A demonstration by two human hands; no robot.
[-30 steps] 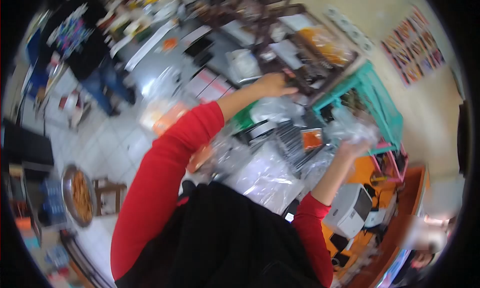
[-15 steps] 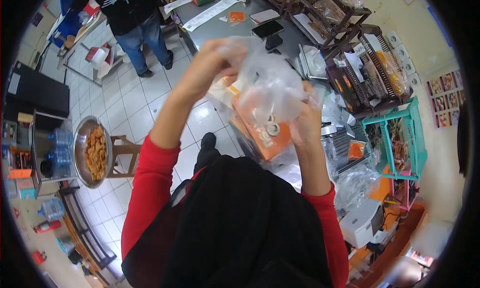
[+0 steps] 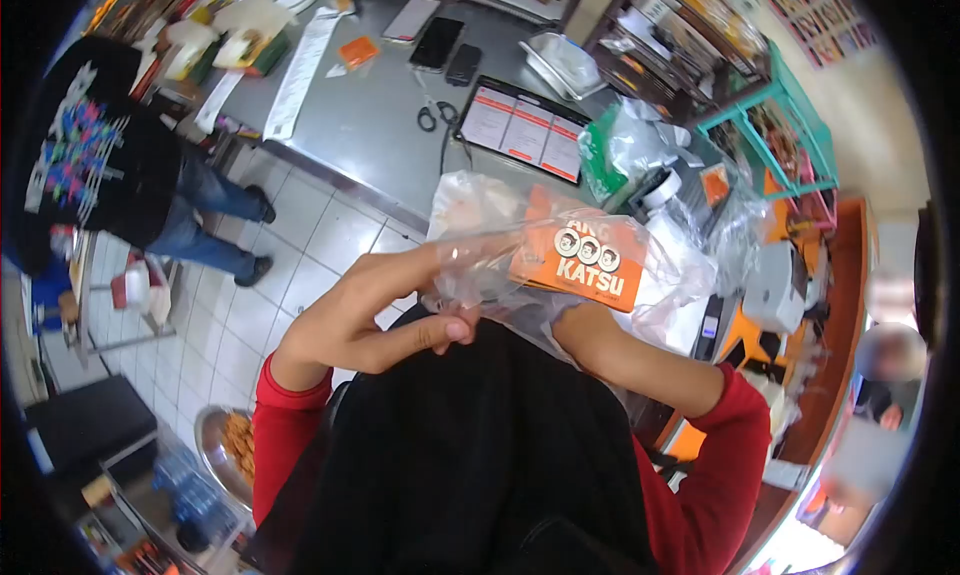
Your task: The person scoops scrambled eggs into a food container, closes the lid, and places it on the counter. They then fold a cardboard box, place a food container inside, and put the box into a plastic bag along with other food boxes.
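Note:
An orange box [image 3: 600,265] printed "KATSU" lies inside a clear plastic bag [image 3: 675,250] in front of my body. My left hand [image 3: 370,310] pinches the bag's edge on the left, its thumb pointing right. My right hand [image 3: 585,340] reaches under the box and bag from the right, its fingers hidden behind them. A whitish paper-like piece [image 3: 465,203] shows at the bag's left side.
On the metal table [image 3: 370,165] lie a tablet [image 3: 525,125], scissors [image 3: 437,113], phones [image 3: 437,43] and a long receipt [image 3: 302,75]. A teal rack [image 3: 775,125] stands right. Another person [image 3: 110,145] stands left. A bowl of fried food [image 3: 238,440] is lower left.
The bag and box have come lower and turned, so the printed side shows. My left hand has moved down, and my right arm now crosses inward beneath the box. The view has swung right.

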